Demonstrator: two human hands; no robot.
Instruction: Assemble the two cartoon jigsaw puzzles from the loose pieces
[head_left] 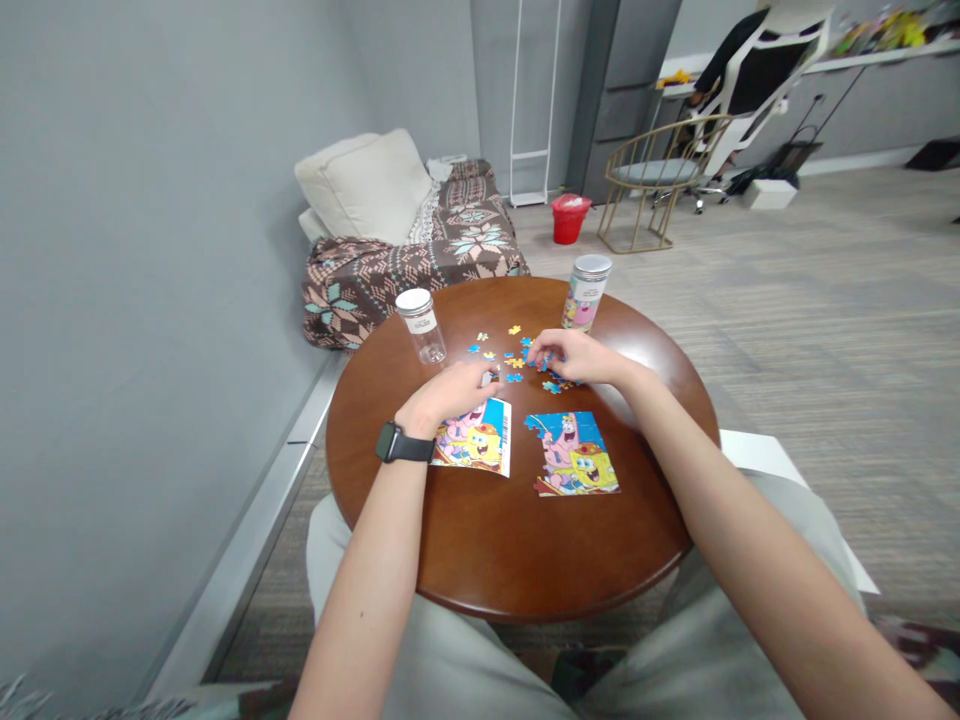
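My left hand [466,387] hovers above the top edge of a printed picture card [480,440], its thumb and fingers closed around a small pale puzzle piece [491,376]. Over the loose puzzle pieces [514,378], mostly blue and yellow, my right hand [574,354] bends down with thumb and fingers apart. The fingers partly cover the pieces under them. A partly joined jigsaw puzzle [576,456] lies flat to the right of the card, with the same cartoon picture. Its left edge is uneven, with knobs and notches showing.
On the round wooden table [480,560], a clear jar with a white lid [421,325] stands at back left. A printed jar with a silver lid [587,290] stands at back right. Beyond are a covered sofa [450,235], a red bin [570,218] and a wire-backed chair [656,172].
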